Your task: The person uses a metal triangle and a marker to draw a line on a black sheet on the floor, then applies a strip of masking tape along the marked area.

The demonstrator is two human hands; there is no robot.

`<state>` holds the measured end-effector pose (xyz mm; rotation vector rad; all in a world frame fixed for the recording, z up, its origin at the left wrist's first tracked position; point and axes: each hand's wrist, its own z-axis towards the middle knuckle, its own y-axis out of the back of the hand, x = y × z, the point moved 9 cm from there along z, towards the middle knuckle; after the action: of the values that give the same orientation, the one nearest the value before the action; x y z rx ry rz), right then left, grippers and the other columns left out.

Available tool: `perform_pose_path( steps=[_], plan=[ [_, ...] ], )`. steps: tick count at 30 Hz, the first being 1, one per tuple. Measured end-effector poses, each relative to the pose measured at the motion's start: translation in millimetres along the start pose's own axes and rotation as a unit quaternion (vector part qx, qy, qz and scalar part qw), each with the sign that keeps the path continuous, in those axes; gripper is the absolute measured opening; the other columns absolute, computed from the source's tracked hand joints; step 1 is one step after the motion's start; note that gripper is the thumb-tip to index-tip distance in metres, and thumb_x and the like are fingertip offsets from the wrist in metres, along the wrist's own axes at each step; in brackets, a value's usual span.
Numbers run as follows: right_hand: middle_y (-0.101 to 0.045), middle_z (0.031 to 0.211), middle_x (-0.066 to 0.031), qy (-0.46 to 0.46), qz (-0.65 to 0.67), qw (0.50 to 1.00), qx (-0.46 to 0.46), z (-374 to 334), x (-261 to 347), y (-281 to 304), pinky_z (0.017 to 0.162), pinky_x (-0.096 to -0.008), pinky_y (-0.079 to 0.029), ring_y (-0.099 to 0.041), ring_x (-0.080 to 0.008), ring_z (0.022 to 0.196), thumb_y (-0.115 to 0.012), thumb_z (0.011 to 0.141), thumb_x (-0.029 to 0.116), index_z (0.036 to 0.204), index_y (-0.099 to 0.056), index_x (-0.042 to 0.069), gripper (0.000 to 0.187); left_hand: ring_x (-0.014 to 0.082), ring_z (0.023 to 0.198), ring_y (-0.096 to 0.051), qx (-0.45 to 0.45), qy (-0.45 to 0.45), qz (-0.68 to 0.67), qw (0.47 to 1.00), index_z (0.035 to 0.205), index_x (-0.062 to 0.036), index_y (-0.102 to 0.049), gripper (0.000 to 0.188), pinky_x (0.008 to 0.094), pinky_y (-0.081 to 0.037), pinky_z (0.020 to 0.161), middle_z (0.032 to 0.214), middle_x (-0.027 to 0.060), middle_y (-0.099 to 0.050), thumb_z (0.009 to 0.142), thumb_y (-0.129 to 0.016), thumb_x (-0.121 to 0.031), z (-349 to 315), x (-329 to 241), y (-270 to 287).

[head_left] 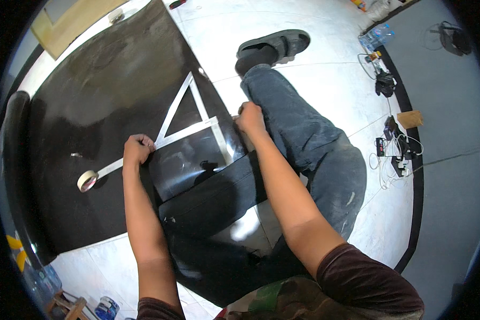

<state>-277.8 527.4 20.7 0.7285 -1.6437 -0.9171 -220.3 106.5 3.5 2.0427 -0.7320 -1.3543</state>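
A glossy black sheet [85, 117] lies on the floor, its left end rolled up. White masking tape strips [175, 109] form a narrow triangle on it, and one long strip [189, 130] crosses below. This strip runs left under my left hand [138, 149] to the tape roll [87, 181], which rests on the sheet. My left fingers are curled and closed at the tape. My right hand [250, 119] is by the sheet's right edge, beside my bent leg, with its fingers closed; what they hold is hidden. Another short strip [220, 141] slants down from the long strip's right end.
My legs in dark trousers [325, 144] fold across the white floor, with a black shoe [282, 44] ahead. Power strips and cables [400, 149], a brown cardboard piece [410, 119] and plastic bottles [377, 36] lie to the right. A small bucket [107, 308] stands at lower left.
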Motion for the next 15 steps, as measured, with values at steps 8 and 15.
perform_pose_path(
  steps=[8,15],
  plan=[
    [-0.078,0.099,-0.0238,0.095,0.097,0.990,-0.027,-6,-9,-14,0.085,-0.0457,-0.060,-0.079,-0.0389,0.096,-0.084,0.086,0.005,0.103,-0.078,0.002,0.018,0.0223,0.086,-0.075,-0.016,0.015,-0.003,1.000,0.089,-0.0069,-0.082,0.010,0.0381,-0.058,0.084,0.088,0.0096,-0.081,0.080,-0.082,-0.006,3,9,3],
    [-0.078,0.103,-0.0249,0.122,0.028,0.992,-0.006,-6,-11,-15,0.090,-0.0496,-0.060,-0.076,-0.0441,0.100,-0.075,0.091,0.006,0.100,-0.074,-0.001,0.011,0.0258,0.088,-0.077,0.002,0.038,-0.013,0.999,0.088,-0.0103,-0.085,0.011,0.0391,-0.059,0.084,0.088,0.0102,-0.080,0.077,-0.083,-0.008,-3,4,-1]
  ],
)
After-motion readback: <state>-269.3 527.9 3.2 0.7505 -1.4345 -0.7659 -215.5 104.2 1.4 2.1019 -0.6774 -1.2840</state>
